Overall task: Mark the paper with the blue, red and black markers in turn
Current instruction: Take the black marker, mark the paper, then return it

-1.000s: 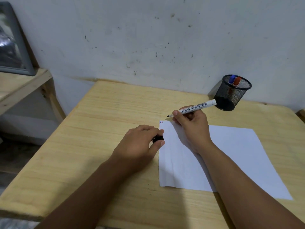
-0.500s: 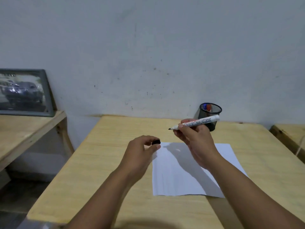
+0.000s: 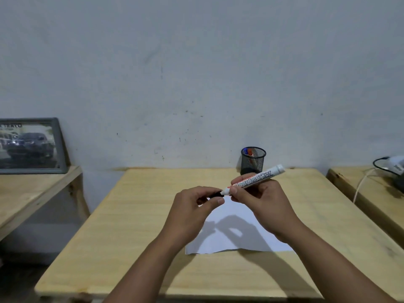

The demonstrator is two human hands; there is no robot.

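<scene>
My right hand (image 3: pixel 260 204) holds the white-bodied black marker (image 3: pixel 255 179) above the table, its tip pointing left. My left hand (image 3: pixel 192 208) pinches the black cap (image 3: pixel 215 194), which sits on the marker's tip. Both hands hover over the white paper (image 3: pixel 238 237) lying on the wooden table (image 3: pixel 135 226). A black mesh pen cup (image 3: pixel 253 159) stands at the table's far edge and holds the blue marker (image 3: pixel 245 150) and the red marker (image 3: pixel 249 152). The marks on the paper are hidden by my hands.
A framed car picture (image 3: pixel 30 145) leans on the wall on a wooden shelf (image 3: pixel 32 193) at the left. Another wooden surface (image 3: pixel 367 189) at the right carries a device with a cable (image 3: pixel 391 165).
Both hands rose from the paper and came together. The cap in my left hand has met the marker's tip. The view tilted upward.
</scene>
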